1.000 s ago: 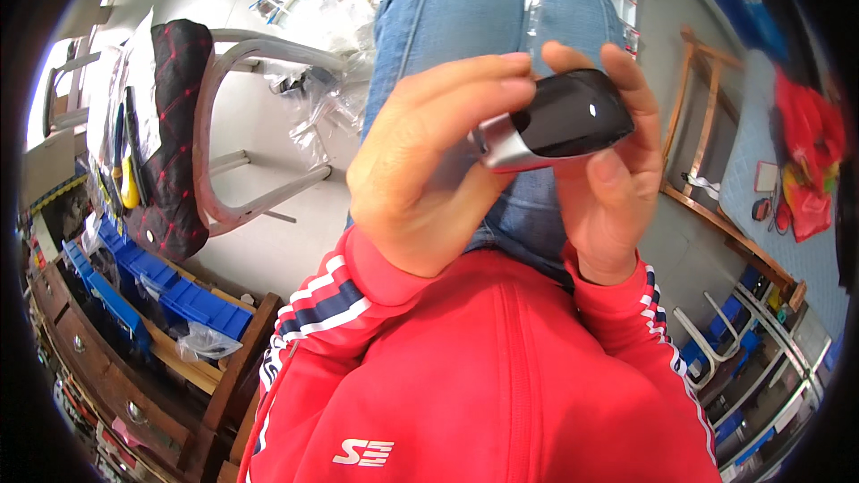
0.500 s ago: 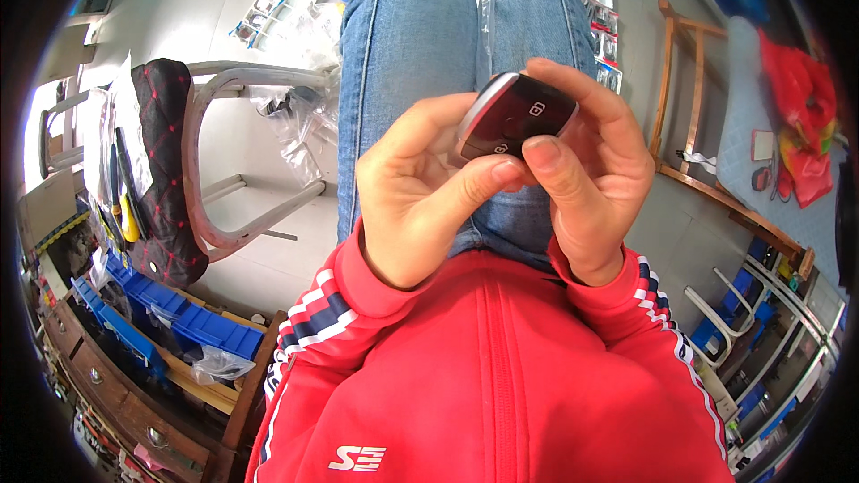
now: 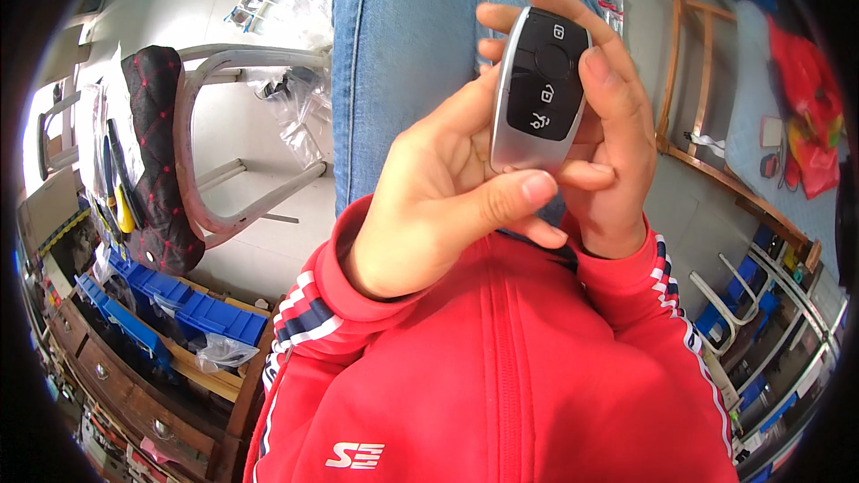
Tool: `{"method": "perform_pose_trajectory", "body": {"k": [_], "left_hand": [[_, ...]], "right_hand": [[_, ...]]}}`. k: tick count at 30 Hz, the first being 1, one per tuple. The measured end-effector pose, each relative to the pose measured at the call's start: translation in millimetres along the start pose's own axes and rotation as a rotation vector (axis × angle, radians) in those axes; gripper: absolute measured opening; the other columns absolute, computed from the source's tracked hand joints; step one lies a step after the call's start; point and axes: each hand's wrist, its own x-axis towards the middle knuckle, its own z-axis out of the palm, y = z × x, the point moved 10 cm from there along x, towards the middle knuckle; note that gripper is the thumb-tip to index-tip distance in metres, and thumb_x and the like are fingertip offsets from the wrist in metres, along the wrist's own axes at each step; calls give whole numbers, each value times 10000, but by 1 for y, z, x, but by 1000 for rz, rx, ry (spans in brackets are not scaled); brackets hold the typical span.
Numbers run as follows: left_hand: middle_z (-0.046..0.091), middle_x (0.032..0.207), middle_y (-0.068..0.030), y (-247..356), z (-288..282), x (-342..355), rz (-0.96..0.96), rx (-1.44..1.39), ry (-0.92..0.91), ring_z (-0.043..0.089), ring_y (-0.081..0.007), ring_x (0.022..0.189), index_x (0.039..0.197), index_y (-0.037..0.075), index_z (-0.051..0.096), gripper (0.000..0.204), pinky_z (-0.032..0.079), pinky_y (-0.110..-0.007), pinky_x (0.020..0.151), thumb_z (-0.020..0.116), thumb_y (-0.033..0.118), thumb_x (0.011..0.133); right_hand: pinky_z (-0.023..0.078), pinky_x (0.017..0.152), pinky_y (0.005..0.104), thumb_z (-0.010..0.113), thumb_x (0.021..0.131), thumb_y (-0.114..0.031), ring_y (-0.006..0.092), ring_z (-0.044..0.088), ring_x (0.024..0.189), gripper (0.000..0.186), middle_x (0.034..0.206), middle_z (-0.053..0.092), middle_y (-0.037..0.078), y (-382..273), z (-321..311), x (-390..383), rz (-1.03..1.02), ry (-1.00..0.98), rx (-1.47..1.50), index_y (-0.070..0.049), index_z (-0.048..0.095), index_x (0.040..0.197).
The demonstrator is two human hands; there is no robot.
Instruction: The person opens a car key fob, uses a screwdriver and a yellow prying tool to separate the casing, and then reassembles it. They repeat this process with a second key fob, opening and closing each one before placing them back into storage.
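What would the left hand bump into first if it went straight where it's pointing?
The left hand would probably meet the car key against it first, then perhaps the right hand; depth is hard to judge.

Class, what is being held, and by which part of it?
A key fob: the left hand at its lower left, the right hand at its right edge.
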Motion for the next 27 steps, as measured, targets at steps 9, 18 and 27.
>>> {"method": "perform_pose_trajectory", "body": {"k": [9, 18, 27], "left_hand": [[440, 1068, -376, -19, 7, -8, -289, -723, -112, 569, -413, 879, 1257, -85, 194, 475, 567, -398, 508, 251, 266, 942], [507, 982, -327, -37, 7, -8, -330, -692, -119, 608, -330, 768, 1289, -81, 154, 598, 561, -356, 513, 252, 384, 926], [503, 1044, -288, -40, 7, -6, -329, -628, -184, 602, -290, 799, 1340, -40, 77, 711, 561, -353, 553, 182, 507, 900]], "right_hand": [[471, 836, 327, 427, 869, -452, 226, 556, 948, 624, 1025, 529, 188, -3, 31, 1, -1, -313, 662, 7, 290, 1270], [486, 588, 209, 530, 860, -277, 115, 585, 693, 318, 783, 594, 61, 3, -20, 0, 4, 78, 36, 11, 517, 994], [414, 641, 190, 547, 867, -190, 62, 529, 698, 211, 783, 607, 35, -9, -34, -1, -124, 184, -67, 16, 591, 870]]}}
